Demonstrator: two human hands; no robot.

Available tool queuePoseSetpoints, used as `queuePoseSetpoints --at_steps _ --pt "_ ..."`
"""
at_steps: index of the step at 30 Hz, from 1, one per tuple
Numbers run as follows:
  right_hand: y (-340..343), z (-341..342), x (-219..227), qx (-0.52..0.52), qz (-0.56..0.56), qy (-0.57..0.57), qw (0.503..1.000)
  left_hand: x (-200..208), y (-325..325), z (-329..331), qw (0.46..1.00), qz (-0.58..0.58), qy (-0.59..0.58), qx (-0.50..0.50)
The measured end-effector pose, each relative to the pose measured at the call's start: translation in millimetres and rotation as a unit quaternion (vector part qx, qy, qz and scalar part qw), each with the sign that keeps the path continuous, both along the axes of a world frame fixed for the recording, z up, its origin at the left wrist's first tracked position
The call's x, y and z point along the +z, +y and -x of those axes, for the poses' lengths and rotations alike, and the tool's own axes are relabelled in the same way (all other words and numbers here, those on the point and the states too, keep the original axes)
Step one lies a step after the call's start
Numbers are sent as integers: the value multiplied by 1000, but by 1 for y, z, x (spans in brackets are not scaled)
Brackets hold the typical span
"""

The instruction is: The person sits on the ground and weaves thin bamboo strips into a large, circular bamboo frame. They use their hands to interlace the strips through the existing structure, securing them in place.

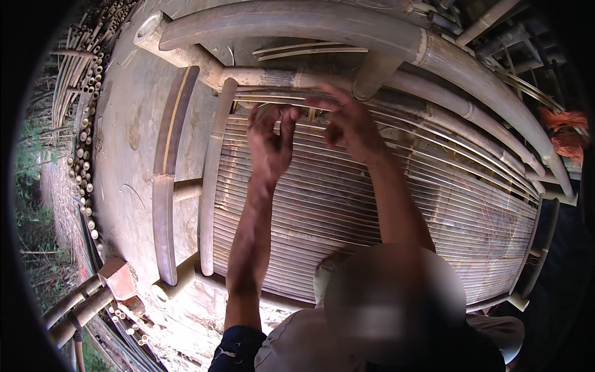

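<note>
Both my hands are up over the far edge of this bamboo bench (209,204), next to its long back rail. My left hand (269,149) has its fingers bent in and its thumb standing up; it's too small and dark in there for me to tell whether I'm pinching anything. My right hand (356,127) is a bit blurry, but the fingers are spread loosely and reaching over toward the left one.

Right under my forearms are the slats (297,204), skinny split-bamboo strips running lengthwise with dark gaps between them. They're tan to brown, kinda shiny in spots.

Past that it's chunky stuff: a fat, smooth, grey-brown bamboo pole (297,28) runs over the back, and a flat-looking armrest (175,124) on the left has a bulging node and a pale yellow stripe. Couple of thin loose strips (313,51) lie on the dull, stained floor (127,139). Way off left there's a pile of round cut bamboo (83,158), and over right, a scruffy orange-red bundle (565,133).
</note>
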State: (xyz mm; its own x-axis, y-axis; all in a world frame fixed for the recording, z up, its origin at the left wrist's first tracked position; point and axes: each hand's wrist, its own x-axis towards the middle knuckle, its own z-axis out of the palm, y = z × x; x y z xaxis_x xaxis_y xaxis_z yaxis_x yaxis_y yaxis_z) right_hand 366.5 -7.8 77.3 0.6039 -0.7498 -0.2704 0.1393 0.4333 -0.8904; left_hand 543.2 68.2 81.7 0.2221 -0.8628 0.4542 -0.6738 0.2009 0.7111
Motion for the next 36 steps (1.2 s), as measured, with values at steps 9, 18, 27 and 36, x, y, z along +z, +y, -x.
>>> queuePoseSetpoints --at_steps 9,18,27,36 --pt "86 101 29 128 372 555 733 -22 -19 -49 966 -235 -37 -99" --pt "111 174 144 561 -149 397 711 -135 -75 -76 882 -352 -100 -297" --pt "25 118 143 -189 402 146 884 -112 -82 -56 866 -412 -22 -284" --pt "119 122 142 275 441 481 706 -104 -78 -48 880 -396 -40 -259"
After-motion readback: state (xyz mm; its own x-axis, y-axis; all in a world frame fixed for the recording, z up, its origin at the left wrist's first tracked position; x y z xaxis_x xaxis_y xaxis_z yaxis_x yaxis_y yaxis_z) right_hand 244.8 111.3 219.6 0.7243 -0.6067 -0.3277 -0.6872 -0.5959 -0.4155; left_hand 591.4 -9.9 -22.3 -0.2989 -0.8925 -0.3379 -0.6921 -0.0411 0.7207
